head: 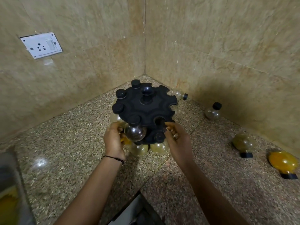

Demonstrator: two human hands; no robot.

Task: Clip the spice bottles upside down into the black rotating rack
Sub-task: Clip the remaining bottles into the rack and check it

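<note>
Left of the rack (pixel 144 109), the left hand (pixel 113 140) is curled around a clear bottle (pixel 135 133) hung cap-up in a front slot, probably to seat it. At the rack's right, the right hand (pixel 177 140) is cupped loosely, gripping nothing visible, perhaps steadying. Farther right, loose bottles (pixel 243 142) are left on the speckled counter (pixel 211 168), below tiled corner walls.

- just one view here, a head-worn cam looking forward and down into a corner where two tiled walls meet
- wide lens, so the wall lines bow and the socket (pixel 41 45) leans off to the upper left
- pretty close in: both forearms come up from the bottom edge, and the rack (pixel 144 104) sits about centre on the worktop (pixel 73 143)
- no second view to compare
</note>
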